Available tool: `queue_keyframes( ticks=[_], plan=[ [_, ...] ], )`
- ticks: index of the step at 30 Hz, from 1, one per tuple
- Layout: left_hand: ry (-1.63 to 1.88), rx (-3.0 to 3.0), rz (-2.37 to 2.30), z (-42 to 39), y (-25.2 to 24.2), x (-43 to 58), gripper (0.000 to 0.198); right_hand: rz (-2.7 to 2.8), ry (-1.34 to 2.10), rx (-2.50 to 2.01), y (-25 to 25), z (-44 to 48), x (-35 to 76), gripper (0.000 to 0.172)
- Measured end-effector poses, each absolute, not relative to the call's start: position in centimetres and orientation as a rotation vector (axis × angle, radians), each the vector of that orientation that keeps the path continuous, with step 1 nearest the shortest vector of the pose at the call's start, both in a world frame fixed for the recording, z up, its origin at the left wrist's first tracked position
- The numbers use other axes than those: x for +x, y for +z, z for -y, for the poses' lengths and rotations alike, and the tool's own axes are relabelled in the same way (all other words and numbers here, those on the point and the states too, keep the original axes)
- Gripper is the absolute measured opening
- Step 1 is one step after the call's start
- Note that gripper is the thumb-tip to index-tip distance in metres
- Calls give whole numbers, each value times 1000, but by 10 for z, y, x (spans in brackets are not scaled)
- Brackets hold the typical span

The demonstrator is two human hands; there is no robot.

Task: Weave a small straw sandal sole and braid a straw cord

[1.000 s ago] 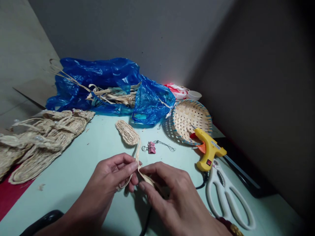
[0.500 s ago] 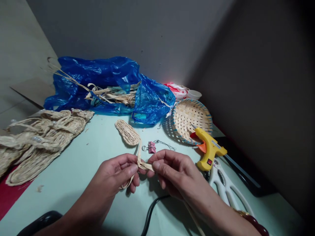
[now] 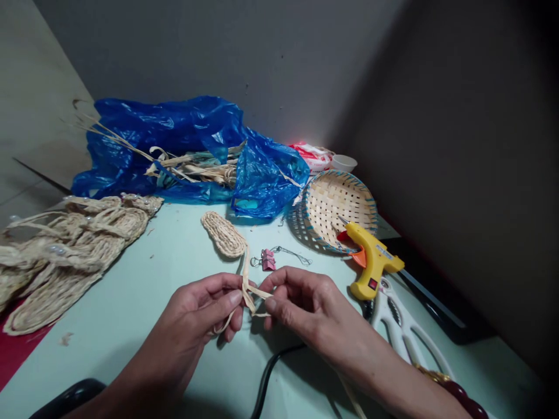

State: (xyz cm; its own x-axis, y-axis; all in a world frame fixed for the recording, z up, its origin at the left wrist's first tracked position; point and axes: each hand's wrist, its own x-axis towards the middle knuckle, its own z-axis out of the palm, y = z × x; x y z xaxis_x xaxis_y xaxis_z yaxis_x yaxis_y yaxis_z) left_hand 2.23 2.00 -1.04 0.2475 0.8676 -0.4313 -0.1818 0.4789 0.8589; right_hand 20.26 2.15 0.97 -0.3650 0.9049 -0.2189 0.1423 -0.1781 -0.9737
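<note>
Between my hands is a pale straw braid [image 3: 246, 273], its loose strands spreading at the near end. My left hand [image 3: 205, 311] pinches the braid and one strand between thumb and fingers. My right hand [image 3: 301, 302] is closed on other strands just to the right. From the pinch the braid runs up to a small coiled straw sole [image 3: 223, 234] lying flat on the table [image 3: 174, 250]. A pink binder clip [image 3: 268, 260] with dark thread lies beyond my right fingers. The far ends of the strands are partly hidden under my hands.
Finished straw slippers [image 3: 82, 250] with pearl beads lie at left. Behind stands a blue plastic bag [image 3: 170, 125] of dry straw. At right are a woven basket [image 3: 336, 203], a yellow glue gun [image 3: 373, 256] and white-handled scissors [image 3: 397, 326]. A black cable [image 3: 271, 372] crosses in front.
My right hand has shifted slightly left, and the strands at the braid's end are now spread apart between my hands. The view has moved a little. The sole stays on the table.
</note>
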Motion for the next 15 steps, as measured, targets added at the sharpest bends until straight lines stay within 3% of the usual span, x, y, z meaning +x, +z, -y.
queue_keyframes(
  ticks=[8, 15],
  plan=[
    [831, 851, -1079, -19, -6, 25, 22, 1439, 1462, -1171, 7, -19, 201, 19],
    [818, 928, -1114, -15, -8, 25, 23, 1635, 1039, -1178, 0, -10, 198, 12]
  ],
)
